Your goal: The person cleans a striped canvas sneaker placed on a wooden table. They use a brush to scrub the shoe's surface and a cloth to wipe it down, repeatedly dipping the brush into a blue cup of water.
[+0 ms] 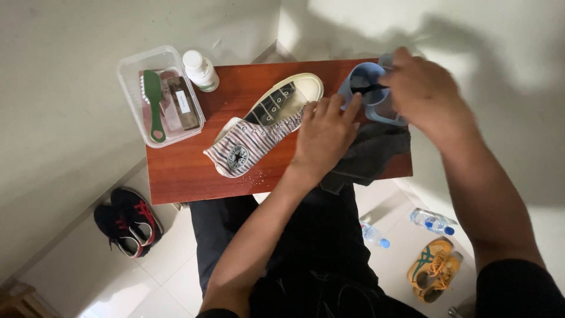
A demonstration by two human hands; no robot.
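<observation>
Bare forearms, short black sleeves, black trousers, no rings or watch.

Dim indoor light, hard source from behind the camera: sharp arm shadows on pale wall, right hand motion-blurred, slight wide-angle bend at edges.

The left hand rests on the tabletop, touching the shoe that lies just to its left. The right hand is beyond and to the right of it, over the cup, gripping what may be a brush handle inside. A cloth lies between and below the two hands. Well left of both hands sits a tray with a brush in it, a bottle just beside it. On the floor, sneakers lie left of the left hand, sandals under the right.
</observation>
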